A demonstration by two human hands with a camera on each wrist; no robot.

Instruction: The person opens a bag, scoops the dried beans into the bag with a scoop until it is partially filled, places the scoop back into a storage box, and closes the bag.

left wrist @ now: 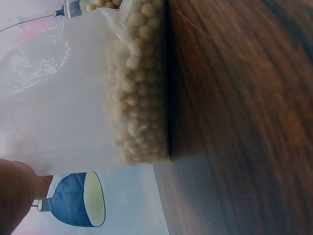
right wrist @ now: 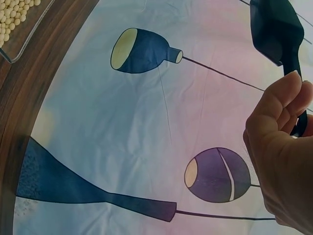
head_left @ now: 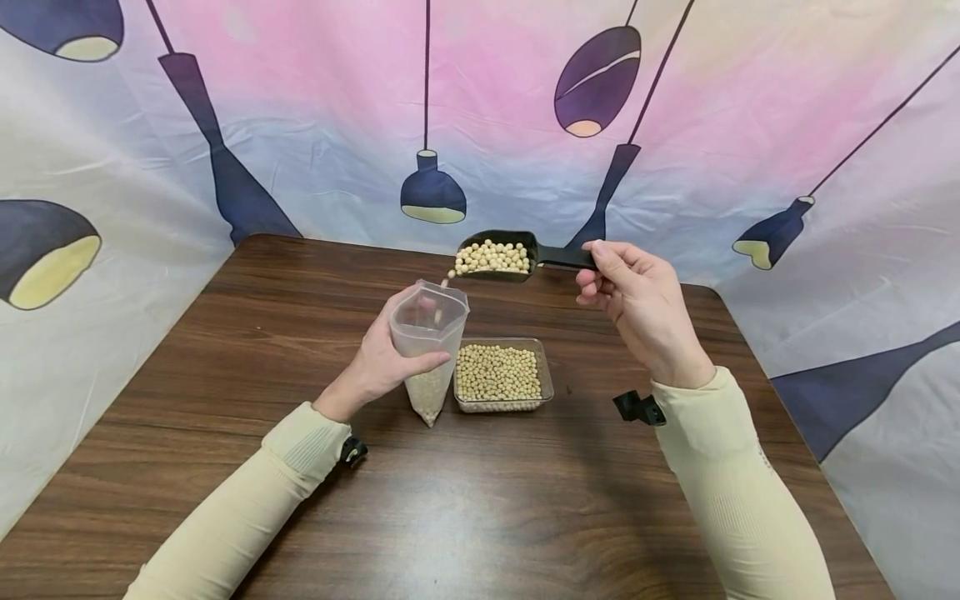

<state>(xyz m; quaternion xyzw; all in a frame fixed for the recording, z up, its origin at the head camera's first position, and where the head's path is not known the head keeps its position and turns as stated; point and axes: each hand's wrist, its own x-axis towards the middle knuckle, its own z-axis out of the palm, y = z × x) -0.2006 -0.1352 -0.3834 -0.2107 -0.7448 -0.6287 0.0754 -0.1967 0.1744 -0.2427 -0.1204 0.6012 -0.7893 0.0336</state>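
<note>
The left hand (head_left: 381, 360) grips a clear plastic bag (head_left: 429, 342), likely to catch round beige beans (head_left: 492, 257). The right hand (head_left: 645, 300) pinches a black scoop (head_left: 535, 252).

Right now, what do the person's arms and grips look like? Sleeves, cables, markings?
Left sleeve and right sleeve: long, pale cream-yellow, with fine ribbing near the cuffs. Small black left wrist unit and right wrist unit sit by the cuffs. Left grip and right grip are bare, no gloves. No cables or lettering that I can make out.
</note>
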